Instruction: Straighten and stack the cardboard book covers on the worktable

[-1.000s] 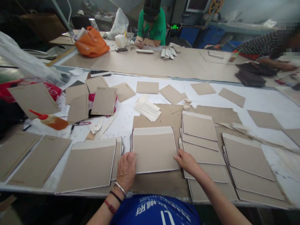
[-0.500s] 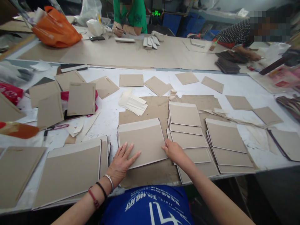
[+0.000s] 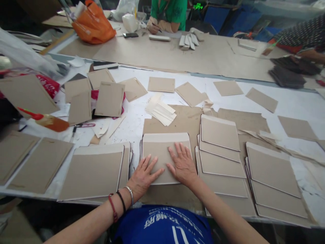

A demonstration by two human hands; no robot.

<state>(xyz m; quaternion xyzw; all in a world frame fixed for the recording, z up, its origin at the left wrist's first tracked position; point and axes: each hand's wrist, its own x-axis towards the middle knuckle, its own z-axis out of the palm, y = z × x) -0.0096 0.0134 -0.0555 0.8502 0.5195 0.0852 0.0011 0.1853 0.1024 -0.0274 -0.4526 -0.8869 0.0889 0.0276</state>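
In front of me lies a beige rectangular panel [image 3: 162, 149] with a paler strip along its top and dark edges; at its left side the edges of others show beneath. My left hand [image 3: 144, 176] rests on its lower left part with the fingers spread. On its right half lies my right hand [image 3: 181, 164], flat and open. To the left is a stack of larger beige panels [image 3: 93, 174]. On the right, overlapping similar panels [image 3: 220, 132] form one column, and a second column of panels [image 3: 274, 169] stands beyond it.
Cream paper strips [image 3: 161, 110] lie behind the panel. A bottle of amber liquid [image 3: 48, 121] lies at the left, near pink-handled scissors [image 3: 85, 125]. An orange bag [image 3: 92, 23] sits on the far table, where a person in green [image 3: 169, 15] works. Another person's patterned sleeve [image 3: 302, 35] shows at right.
My right hand has gone from gripping the panel's right edge to lying flat on top of it. The panel now sits straighter. My view has swung to the left.
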